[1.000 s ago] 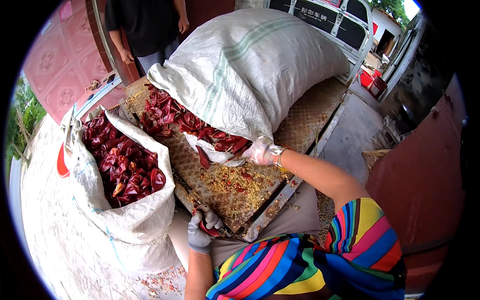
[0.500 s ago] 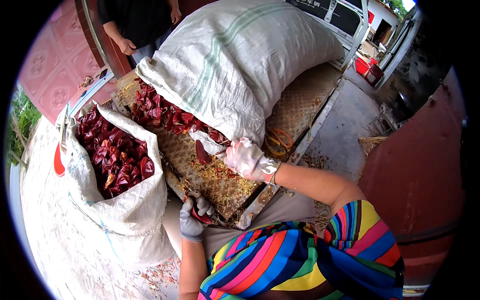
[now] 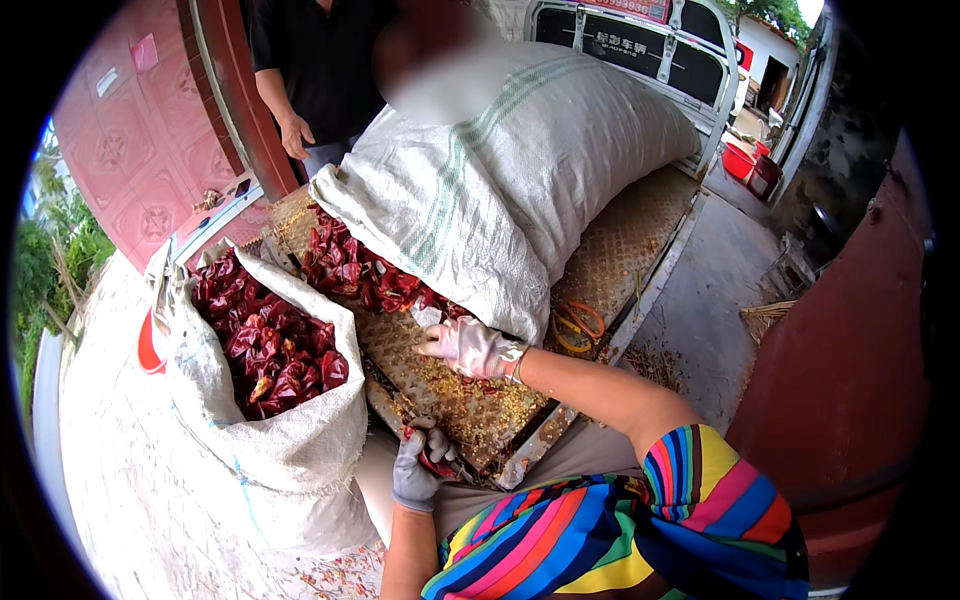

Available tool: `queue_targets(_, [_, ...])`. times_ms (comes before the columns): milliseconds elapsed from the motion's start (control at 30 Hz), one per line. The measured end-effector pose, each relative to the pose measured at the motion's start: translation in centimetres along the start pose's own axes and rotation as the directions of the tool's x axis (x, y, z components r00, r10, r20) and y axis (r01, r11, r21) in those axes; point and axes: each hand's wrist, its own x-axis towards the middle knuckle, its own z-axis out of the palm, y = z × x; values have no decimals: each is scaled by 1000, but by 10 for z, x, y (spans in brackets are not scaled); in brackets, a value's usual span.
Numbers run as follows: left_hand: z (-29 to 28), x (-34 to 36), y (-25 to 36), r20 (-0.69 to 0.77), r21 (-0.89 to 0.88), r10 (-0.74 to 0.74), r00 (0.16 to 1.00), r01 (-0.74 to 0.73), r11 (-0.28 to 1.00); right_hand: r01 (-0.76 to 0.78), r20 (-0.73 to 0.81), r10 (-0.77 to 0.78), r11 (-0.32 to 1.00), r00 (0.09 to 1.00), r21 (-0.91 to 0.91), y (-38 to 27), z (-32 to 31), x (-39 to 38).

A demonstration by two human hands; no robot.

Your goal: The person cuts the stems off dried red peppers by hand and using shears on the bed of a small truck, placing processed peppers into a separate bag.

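My left hand [image 3: 416,470], in a grey glove, is closed around a dried red chili pepper [image 3: 436,463] at the near edge of the rusty metal platform [image 3: 480,400]. My right hand [image 3: 478,348], in a pale patterned glove, reaches low over the platform with its fingers stretched to the left. What lies beneath that palm is hidden. Just beyond it, a heap of dried red chilies [image 3: 365,270] spills from the mouth of a big white woven sack [image 3: 540,150] lying on its side. Yellow seeds [image 3: 445,385] are scattered below the right hand.
An upright white sack [image 3: 290,470] full of dried chilies stands left of the platform. Orange and yellow loops [image 3: 578,325] lie by the big sack. A person in black [image 3: 320,80] stands behind. At right is a dark red metal panel [image 3: 840,370].
The view has shifted, so the scene sits lower and farther right. My right hand has come down from the sack's mouth, fingers reaching left; the single chili beside it is no longer visible.
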Motion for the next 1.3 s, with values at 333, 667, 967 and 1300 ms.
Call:
queue_targets(333, [26, 5, 14, -28, 386, 144, 989, -122, 915, 101, -288, 84, 814, 954, 573, 0, -37, -53])
queue_targets(667, [80, 11, 26, 3, 593, 296, 955, -240, 769, 363, -322, 198, -232, 926, 902, 0, -62, -74])
queue_targets(967, [99, 14, 15, -4, 621, -20, 1000, 18, 784, 127, -165, 103, 306, 981, 943, -32, -25, -81])
queue_targets(1300, [88, 19, 3, 45, 791, 73, 996, -80, 607, 297, -352, 53, 429, 934, 853, -38, -48, -92])
